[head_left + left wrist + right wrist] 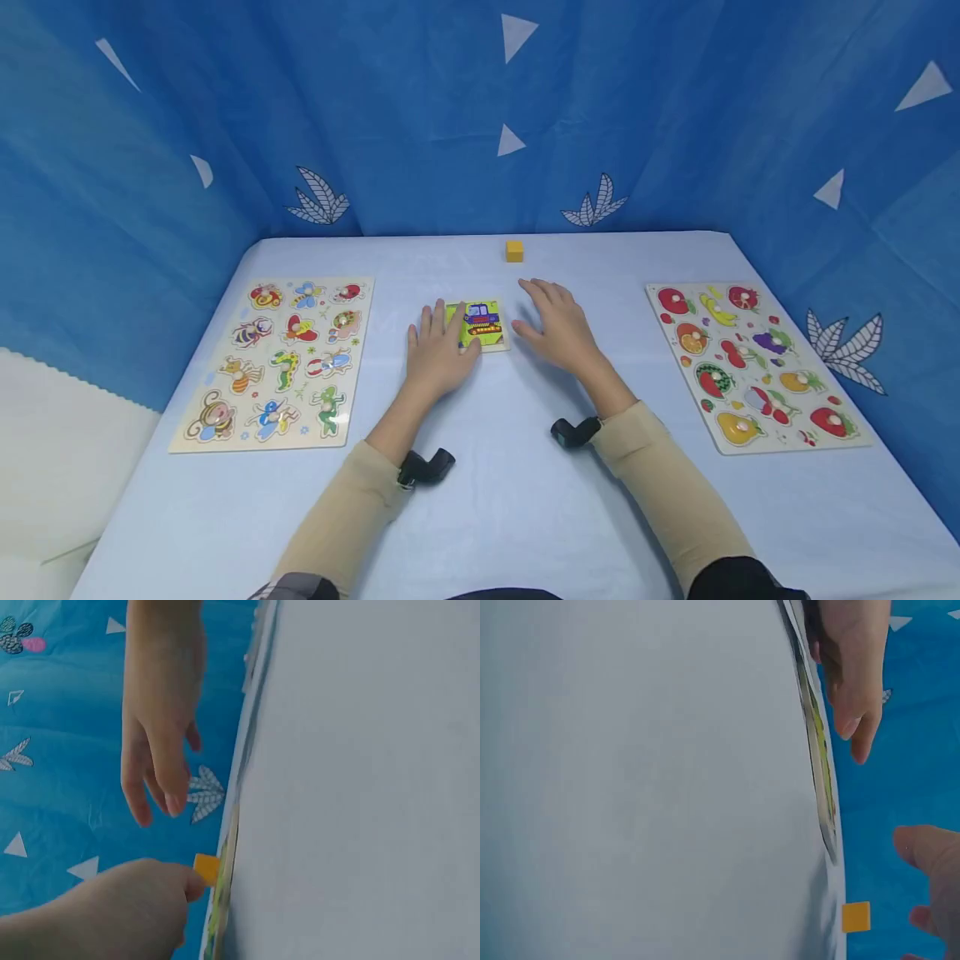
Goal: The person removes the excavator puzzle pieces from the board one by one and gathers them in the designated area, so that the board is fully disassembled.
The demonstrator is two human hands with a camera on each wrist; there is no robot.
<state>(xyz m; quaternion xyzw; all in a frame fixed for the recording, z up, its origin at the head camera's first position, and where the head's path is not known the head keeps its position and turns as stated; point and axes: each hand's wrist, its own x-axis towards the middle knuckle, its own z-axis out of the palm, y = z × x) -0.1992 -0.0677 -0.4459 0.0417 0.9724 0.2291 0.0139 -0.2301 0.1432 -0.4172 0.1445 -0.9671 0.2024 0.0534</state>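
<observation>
On the table [510, 517] I record an animal board [307, 408] left, a fruit board [741, 375] right. My left grip [437, 354], fingers extended, overlies the left edge of the central vehicle puzzle [484, 321]; my right grip [557, 329], wide and unloaded, stands apart, just right. Yellow cube [514, 252]: far side.

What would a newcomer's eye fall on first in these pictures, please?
Most likely the small green vehicle puzzle near the middle of the white table, partly covered by the left hand, with the right hand apart, to its right. Next, the animal board at left and the fruit board at right. A yellow cube sits near the table's far edge.
</observation>
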